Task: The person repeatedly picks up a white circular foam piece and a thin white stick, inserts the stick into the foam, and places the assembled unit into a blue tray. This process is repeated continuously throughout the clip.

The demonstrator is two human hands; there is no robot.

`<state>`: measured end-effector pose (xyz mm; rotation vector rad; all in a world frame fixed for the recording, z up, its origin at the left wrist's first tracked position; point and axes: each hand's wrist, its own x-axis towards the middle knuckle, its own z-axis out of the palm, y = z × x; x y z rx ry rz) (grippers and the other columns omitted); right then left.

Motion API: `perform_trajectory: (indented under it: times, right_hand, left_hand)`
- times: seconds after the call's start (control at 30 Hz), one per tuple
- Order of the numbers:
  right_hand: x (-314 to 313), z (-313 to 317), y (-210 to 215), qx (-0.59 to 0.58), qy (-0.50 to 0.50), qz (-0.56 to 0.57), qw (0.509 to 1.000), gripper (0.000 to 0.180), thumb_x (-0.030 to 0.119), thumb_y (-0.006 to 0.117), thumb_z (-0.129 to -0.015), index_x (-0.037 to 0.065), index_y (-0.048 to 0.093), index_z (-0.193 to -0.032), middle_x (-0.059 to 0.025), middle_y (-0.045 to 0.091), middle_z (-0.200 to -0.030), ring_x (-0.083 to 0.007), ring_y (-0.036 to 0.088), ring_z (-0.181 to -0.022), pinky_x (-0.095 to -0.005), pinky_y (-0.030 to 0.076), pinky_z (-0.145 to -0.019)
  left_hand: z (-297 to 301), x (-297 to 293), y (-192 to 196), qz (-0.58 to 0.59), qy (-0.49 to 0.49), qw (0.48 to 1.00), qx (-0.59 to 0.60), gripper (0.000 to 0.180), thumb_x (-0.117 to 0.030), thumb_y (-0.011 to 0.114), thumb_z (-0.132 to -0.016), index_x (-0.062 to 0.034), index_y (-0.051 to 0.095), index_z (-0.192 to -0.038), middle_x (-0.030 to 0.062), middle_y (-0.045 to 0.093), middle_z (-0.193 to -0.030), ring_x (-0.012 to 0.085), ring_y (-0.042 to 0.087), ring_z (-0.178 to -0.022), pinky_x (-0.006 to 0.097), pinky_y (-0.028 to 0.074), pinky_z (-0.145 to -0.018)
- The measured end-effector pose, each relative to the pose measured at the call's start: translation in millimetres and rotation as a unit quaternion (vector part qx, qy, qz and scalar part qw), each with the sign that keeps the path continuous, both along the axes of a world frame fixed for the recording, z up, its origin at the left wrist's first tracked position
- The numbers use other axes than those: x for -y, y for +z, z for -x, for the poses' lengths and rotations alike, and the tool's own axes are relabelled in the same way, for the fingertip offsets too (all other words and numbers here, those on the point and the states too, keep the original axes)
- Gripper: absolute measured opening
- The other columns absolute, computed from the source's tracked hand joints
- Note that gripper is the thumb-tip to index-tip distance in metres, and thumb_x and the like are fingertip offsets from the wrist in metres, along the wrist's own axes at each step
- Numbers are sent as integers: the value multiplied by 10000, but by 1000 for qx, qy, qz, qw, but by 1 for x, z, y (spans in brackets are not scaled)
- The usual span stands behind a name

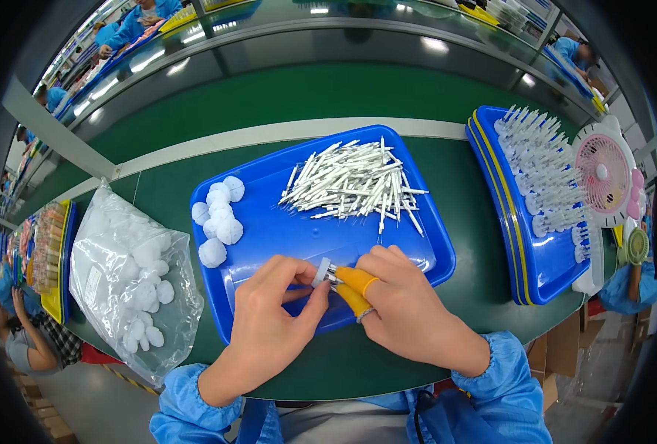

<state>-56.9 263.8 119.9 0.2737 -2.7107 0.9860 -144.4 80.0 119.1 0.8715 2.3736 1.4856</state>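
Lying at the far left is a clear bag of cotton balls [132,277]. Over the blue tray's [432,222] near edge, the left hand [269,325] is pinching a small white cap [321,271], while the right hand [410,303], in orange finger cots, is gripping a thin stick; pressing them together likely needs careful alignment.

**Factory assembly line**

A long green tabletop [358,96] runs past rows of workers in blue smocks [132,22]. Blue trays [291,222] hold heaps of identical white sticks [354,185], and a clear bag [125,281] holds white cotton balls, all marks of mass production.
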Motion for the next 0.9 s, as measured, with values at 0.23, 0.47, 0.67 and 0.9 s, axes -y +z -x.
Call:
perform_trajectory:
  times: [0.23, 0.47, 0.67, 0.9]
  right_hand:
    - [9, -4, 0, -1, -25, 95, 995, 242, -79, 709, -650, -62, 703, -892, -154, 591, -887, -349, 579, -852, -456, 462, -757]
    - [23, -5, -9, -30, -77, 143, 986, 249, -103, 676, -636, -70, 706, -882, -158, 597, -828, -366, 577, -785, -469, 461, -705]
    - [16, -4, 0, -18, -105, 160, 981, 393, -114, 692, -654, -27, 762, -1031, -134, 639, -829, -331, 577, -770, -440, 452, -690]
    - [9, -10, 12, -96, -106, 154, 978, 542, -99, 724, -627, -4, 787, -1157, -106, 684, -1055, -279, 561, -849, -378, 480, -744]
  left_hand:
    - [-2, 1, 2, 4, -1, 999, -48, 156, 39, 766, -867, 41, 683, -998, 151, 674, -916, 277, 751, -797, 353, 674, -736]
    - [-9, 2, -3, 28, -9, 996, -85, 186, 17, 776, -849, 24, 682, -1009, 146, 661, -890, 295, 743, -758, 368, 611, -684]
    - [-6, 2, 6, -29, 39, 998, 48, 277, -42, 788, -929, 29, 685, -1177, 141, 723, -966, 274, 788, -962, 365, 654, -837]
    - [1, 5, 10, -162, -27, 974, 158, 410, 67, 766, -920, 25, 640, -1308, 107, 669, -1235, 251, 725, -1199, 378, 617, -1024]
